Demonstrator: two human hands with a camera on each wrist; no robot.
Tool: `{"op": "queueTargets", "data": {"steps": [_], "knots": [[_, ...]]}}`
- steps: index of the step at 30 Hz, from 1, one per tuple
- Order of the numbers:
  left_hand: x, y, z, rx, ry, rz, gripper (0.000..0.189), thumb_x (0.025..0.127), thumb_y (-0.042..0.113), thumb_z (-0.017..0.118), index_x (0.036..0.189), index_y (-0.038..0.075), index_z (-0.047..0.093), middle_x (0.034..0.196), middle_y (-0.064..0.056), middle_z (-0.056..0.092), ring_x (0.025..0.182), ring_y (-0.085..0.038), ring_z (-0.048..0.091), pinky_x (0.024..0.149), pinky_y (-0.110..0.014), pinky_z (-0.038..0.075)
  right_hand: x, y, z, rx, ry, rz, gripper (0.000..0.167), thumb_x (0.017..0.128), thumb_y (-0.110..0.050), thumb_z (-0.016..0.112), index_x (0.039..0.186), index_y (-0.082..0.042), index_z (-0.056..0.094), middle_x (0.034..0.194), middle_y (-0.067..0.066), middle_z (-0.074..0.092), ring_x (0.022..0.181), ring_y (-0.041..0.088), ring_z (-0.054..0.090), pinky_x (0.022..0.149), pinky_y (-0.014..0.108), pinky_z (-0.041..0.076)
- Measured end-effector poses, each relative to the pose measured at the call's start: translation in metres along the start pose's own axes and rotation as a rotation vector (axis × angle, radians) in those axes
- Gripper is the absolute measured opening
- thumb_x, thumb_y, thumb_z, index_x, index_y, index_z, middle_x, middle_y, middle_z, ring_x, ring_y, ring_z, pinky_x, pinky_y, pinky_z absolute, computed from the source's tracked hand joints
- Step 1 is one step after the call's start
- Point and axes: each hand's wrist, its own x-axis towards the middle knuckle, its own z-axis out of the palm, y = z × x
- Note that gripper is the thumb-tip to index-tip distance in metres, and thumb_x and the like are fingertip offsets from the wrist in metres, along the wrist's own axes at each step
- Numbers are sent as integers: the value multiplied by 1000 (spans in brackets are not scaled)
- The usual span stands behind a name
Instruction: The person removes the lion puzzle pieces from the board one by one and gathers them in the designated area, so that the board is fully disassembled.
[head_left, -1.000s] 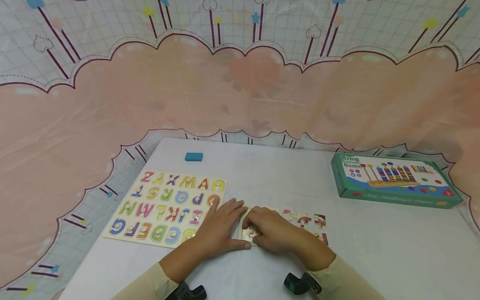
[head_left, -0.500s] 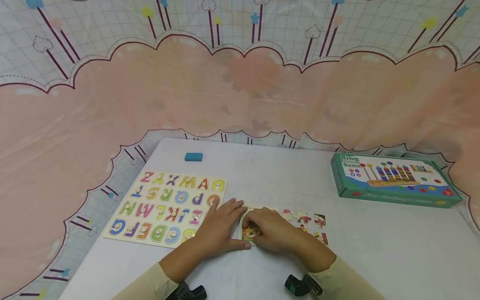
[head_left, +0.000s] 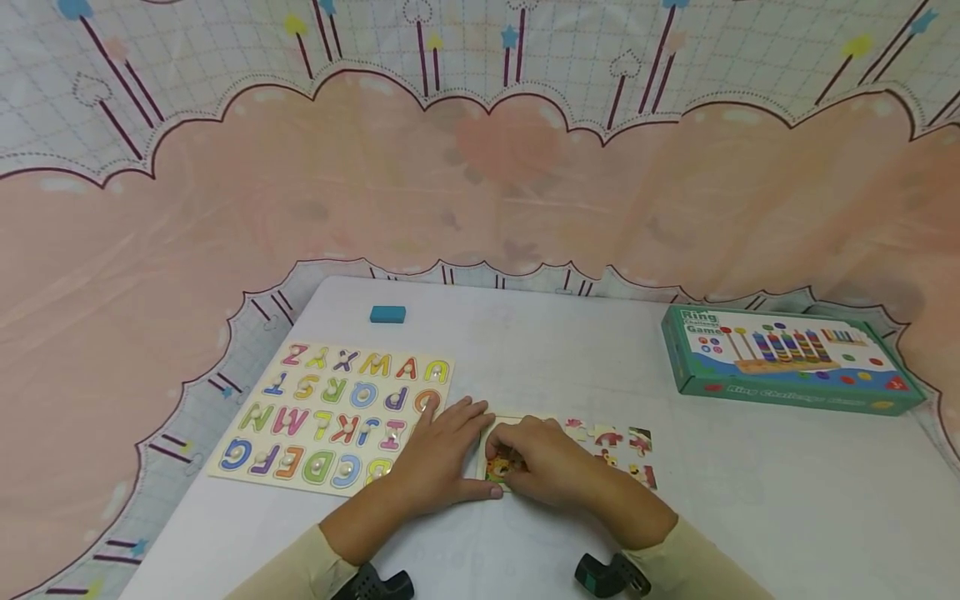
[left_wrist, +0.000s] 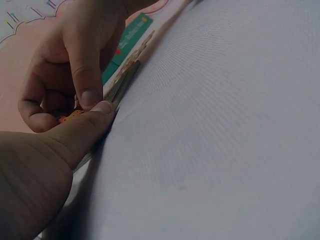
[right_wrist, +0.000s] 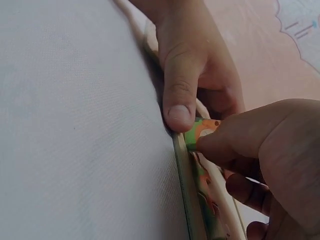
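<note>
The right hand (head_left: 543, 458) pinches a jigsaw puzzle piece (right_wrist: 197, 131) with an orange and green picture between thumb and curled fingers. It holds the piece at the left end of a small, thin wooden puzzle board (right_wrist: 186, 195), low over its surface. The left hand (head_left: 438, 454) lies with its fingers spread and nearly straight across the gap between this board and a cream alphabet board (head_left: 242, 477). Its thumb presses at the near left corner of the puzzle board, close beside the piece. The right hand and forearm hide much of the puzzle board in the head view.
Several red and white puzzle pieces (head_left: 607, 437) lie right of the right hand. At the back right of the white table (head_left: 750, 500) stands a green Ring Challenge Game box (head_left: 787, 358). A blue block (head_left: 387, 314) sits behind the alphabet board, whose coloured letters have small knobs.
A second ago pale wood showed under the right fingers; since half a second ago an orange and green picture shows there. The left hand has stayed still and the right has barely shifted.
</note>
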Motion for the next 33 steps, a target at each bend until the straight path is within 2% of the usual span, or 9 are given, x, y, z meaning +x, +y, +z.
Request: {"op": "queueTargets", "data": {"steps": [6, 11, 14, 20, 29, 33], "knots": [[1, 0, 0, 12, 0, 2, 99, 84, 69, 81, 157, 10, 53, 167, -7, 45, 159, -31, 32, 128, -64, 8, -3, 1, -1, 29, 58, -37, 25, 93, -5, 76, 105, -25, 67, 87, -19, 59, 86, 7, 53, 88, 41, 42], [1, 1, -2, 6, -18, -7, 99, 84, 70, 80, 158, 10, 52, 167, -7, 45, 159, -30, 31, 129, -64, 6, -5, 7, -2, 94, 103, -4, 22, 96, -8, 75, 107, -26, 68, 94, -17, 65, 87, 7, 55, 86, 38, 45], [1, 3, -4, 2, -33, -17, 98, 85, 70, 80, 158, 11, 52, 167, -7, 44, 159, -30, 31, 128, -65, 6, -9, 12, -3, 120, 118, 4, 20, 96, -10, 75, 105, -26, 69, 92, -17, 64, 84, 8, 55, 78, 32, 47], [3, 7, -8, -19, -60, -33, 96, 86, 67, 79, 159, 11, 51, 167, -6, 43, 160, -30, 30, 126, -70, 3, -20, 20, -11, 178, 140, 8, 20, 95, -9, 75, 104, -25, 68, 92, -15, 63, 85, 10, 56, 76, 30, 47], [5, 9, -8, 7, -26, -51, 80, 90, 56, 72, 155, 11, 55, 165, -6, 47, 158, -30, 33, 125, -72, 3, -31, 26, -30, 218, 192, 64, 20, 94, -7, 75, 105, -22, 68, 96, -10, 67, 90, 14, 58, 78, 31, 50], [4, 10, -6, -5, -20, -67, 76, 91, 50, 71, 154, 11, 56, 165, -6, 48, 158, -30, 34, 125, -72, 2, -37, 29, -35, 239, 185, 71, 21, 93, -5, 75, 105, -21, 68, 97, -5, 68, 91, 16, 57, 75, 29, 51]]}}
